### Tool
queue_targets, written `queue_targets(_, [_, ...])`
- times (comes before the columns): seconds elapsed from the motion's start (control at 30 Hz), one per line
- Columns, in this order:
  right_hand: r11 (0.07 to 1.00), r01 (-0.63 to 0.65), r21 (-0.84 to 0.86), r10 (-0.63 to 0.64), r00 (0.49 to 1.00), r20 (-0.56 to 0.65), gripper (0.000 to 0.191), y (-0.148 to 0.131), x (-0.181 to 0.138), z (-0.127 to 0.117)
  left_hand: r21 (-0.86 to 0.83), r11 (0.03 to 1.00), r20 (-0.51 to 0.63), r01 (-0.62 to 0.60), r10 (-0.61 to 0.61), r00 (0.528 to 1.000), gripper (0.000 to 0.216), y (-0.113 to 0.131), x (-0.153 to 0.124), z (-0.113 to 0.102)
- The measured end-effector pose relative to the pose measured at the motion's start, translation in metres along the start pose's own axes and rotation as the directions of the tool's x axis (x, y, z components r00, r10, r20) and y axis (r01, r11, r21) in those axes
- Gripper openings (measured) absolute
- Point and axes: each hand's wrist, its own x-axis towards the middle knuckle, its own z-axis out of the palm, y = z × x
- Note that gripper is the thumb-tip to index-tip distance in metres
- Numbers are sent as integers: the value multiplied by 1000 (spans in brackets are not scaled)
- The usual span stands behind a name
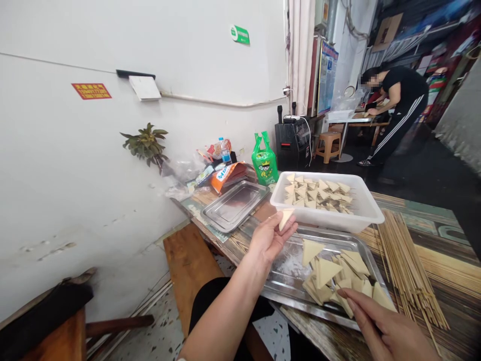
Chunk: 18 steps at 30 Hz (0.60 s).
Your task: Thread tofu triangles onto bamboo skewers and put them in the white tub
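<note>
My left hand [268,240] is raised over the near edge of a metal tray [285,281] and pinches one pale triangular tofu piece [285,218] between thumb and fingers. My right hand [387,328] rests at the tray's near right corner, fingertips touching the pile of triangular tofu pieces [338,276] lying in it. Behind the tray stands a white plastic tub [326,215] holding several tofu triangles threaded on sticks [319,193].
A heap of bamboo skewers [406,265] lies right of the tray on the wooden table. An empty metal tray [235,204], snack bags and a green bag [265,163] sit at the far left. A wooden bench [188,260] runs below. A person in black bends over a far table [398,100].
</note>
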Motion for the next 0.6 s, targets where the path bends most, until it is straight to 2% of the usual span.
queue_targets(0.23, [1000,10,-5,-10,999,-38,27,-3,0,1,23,1000,44,-10,9,999,5,-6,-6,3])
queue_targets(0.6, [1000,12,-14,-13,999,-34,26,-2,1,3,-5,999,79,-32,33,996,7,-12,-10,6])
